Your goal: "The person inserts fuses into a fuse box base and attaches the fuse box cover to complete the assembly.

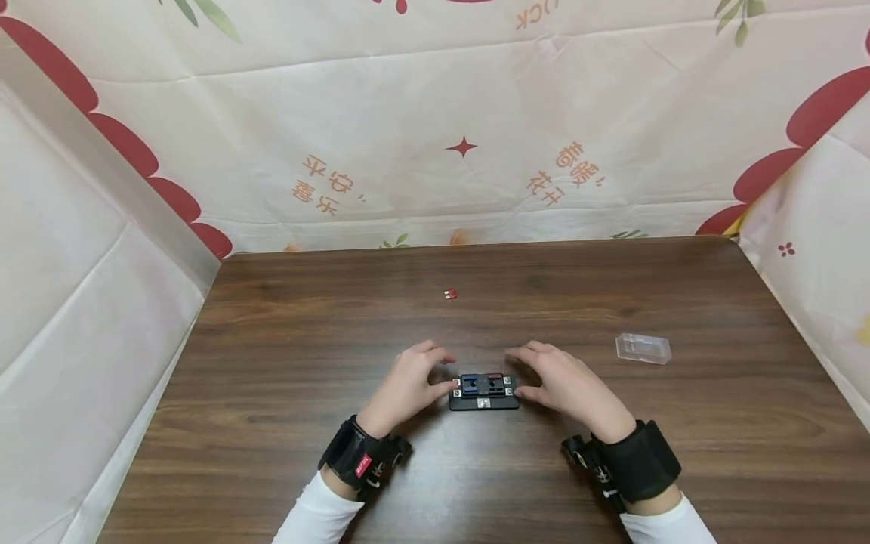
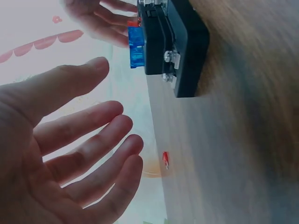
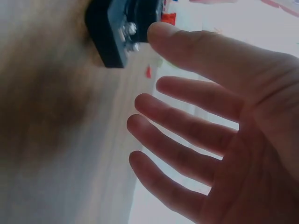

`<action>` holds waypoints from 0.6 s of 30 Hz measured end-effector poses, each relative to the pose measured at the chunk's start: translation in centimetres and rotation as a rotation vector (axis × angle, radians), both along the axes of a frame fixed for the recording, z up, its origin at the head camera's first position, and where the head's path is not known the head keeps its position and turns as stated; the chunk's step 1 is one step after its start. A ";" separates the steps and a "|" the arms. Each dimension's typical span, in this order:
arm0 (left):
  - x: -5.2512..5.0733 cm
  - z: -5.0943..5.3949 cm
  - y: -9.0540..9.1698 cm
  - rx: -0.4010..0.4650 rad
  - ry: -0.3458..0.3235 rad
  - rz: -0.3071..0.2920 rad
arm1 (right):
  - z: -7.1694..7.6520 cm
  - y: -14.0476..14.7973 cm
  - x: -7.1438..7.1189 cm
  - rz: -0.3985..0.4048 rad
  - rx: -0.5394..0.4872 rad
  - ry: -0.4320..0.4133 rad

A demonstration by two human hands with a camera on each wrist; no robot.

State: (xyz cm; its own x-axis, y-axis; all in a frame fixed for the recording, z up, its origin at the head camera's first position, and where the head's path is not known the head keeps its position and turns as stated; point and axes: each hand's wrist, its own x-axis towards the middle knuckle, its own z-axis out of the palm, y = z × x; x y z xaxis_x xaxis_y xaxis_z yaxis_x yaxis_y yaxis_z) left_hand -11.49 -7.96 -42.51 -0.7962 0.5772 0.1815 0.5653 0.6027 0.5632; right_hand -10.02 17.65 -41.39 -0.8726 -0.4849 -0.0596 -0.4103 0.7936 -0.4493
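Black block (image 1: 483,391) between left hand (image 1: 410,384) and right hand (image 1: 569,384)
Wide grips, holding nothing; possible skid left or right across table (image 1: 306,317) from an uneven nudge.

Plastic block (image 2: 189,44), shiny metal screws (image 2: 172,57)

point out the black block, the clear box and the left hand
Black block (image 1: 484,387): head view, middle of its top
Clear box (image 1: 643,349): head view, its middle
Left hand (image 1: 407,381): head view, its back
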 end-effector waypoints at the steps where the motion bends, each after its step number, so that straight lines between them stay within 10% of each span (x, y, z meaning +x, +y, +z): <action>1: 0.0 -0.1 -0.1 -0.006 -0.009 0.000 | 0.2 0.0 -0.2 0.005 0.008 0.002; 18: 0.0 -1.1 0.2 -0.091 -0.071 -0.017 | 1.5 -0.5 -5.8 0.200 0.127 0.181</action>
State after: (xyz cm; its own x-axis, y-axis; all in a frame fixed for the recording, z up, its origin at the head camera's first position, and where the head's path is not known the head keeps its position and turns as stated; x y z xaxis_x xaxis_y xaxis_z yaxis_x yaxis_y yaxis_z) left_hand -11.45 -7.75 -43.59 -0.7953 0.6020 0.0712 0.5362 0.6438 0.5459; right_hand -15.79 17.14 -39.92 -0.7624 -0.6469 0.0171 -0.6286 0.7340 -0.2572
